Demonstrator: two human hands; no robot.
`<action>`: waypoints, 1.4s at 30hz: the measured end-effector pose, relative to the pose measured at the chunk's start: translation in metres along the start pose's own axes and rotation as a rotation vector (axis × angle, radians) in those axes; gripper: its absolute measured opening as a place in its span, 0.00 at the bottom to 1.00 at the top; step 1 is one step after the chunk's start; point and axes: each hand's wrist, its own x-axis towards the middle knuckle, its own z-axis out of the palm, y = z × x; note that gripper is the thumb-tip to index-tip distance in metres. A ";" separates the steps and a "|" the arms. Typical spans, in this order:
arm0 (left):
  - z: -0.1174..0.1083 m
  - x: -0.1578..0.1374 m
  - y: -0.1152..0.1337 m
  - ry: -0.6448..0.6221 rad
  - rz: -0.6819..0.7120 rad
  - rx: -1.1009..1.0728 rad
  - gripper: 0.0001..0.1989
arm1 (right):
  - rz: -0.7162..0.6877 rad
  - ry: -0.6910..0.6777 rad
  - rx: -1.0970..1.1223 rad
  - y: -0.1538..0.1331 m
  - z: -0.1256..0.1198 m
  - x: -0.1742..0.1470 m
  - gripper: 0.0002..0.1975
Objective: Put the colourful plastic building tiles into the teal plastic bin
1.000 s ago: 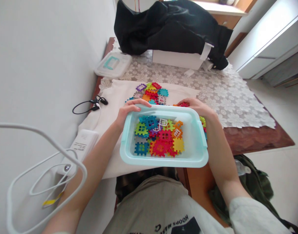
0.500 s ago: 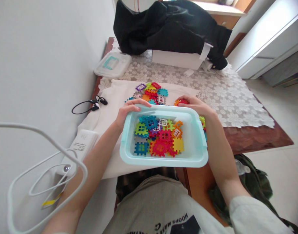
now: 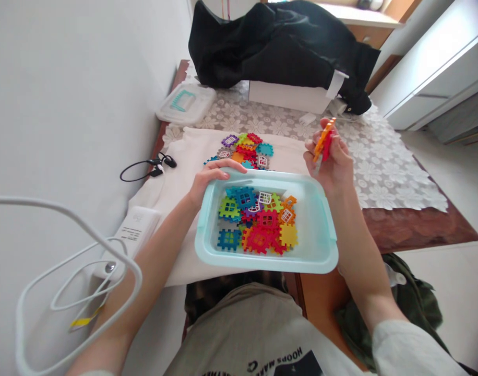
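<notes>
The worktop [image 3: 419,230], brown at its edge and covered in flowered lace [image 3: 383,177], carries a white box [image 3: 288,96] partly draped in black fabric [image 3: 278,47]; nearer the person lies a plain white cloth [image 3: 176,201]. Printing on the person's grey shirt [image 3: 239,329] appears upside down: "HOOPS" can be read, while the letters around it are partly cut off. A dark green bag [image 3: 411,303] sits below, on the right. Over the near part of the white cloth is the pale aqua tub [image 3: 317,224], about half its floor heaped with notched plastic pieces [image 3: 258,237]. A white power strip [image 3: 139,227] on the left bears several lines of print, too small to make out. The left hand [image 3: 210,180] has its fingers bent over the tub's far left rim, gripping it. The right hand [image 3: 333,159] is raised just beyond the far right corner, its fingers closed to a pinch around an orange piece [image 3: 324,138] and a red piece [image 3: 327,148], both standing edge-on between thumb and fingertips. A further pile of pieces [image 3: 247,149] lies past the tub, and black earphones [image 3: 155,169] rest left of it.
</notes>
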 end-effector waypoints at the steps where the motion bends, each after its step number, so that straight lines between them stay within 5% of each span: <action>1: 0.000 0.000 0.000 0.001 0.003 -0.002 0.15 | -0.023 -0.009 0.029 -0.003 0.004 -0.003 0.22; 5: 0.001 0.000 0.001 0.004 -0.002 -0.007 0.15 | -0.068 -0.051 -0.018 -0.008 0.015 -0.015 0.23; 14: -0.004 0.001 -0.003 0.004 0.009 0.049 0.15 | -0.048 -0.425 -0.092 -0.008 0.010 -0.016 0.19; 27: 0.001 -0.001 0.001 0.012 -0.019 0.025 0.15 | -0.024 -0.057 -0.159 -0.007 0.012 -0.011 0.26; 32: -0.003 0.001 -0.003 0.010 0.011 0.033 0.13 | 0.005 -0.215 0.017 -0.006 0.010 -0.016 0.18; 38: -0.004 0.001 -0.005 0.021 0.019 0.046 0.12 | 0.023 -0.510 -0.065 -0.009 0.000 -0.019 0.20; 42: -0.001 0.000 -0.002 0.007 0.006 0.019 0.15 | -0.004 -0.479 -0.068 -0.019 -0.005 -0.018 0.17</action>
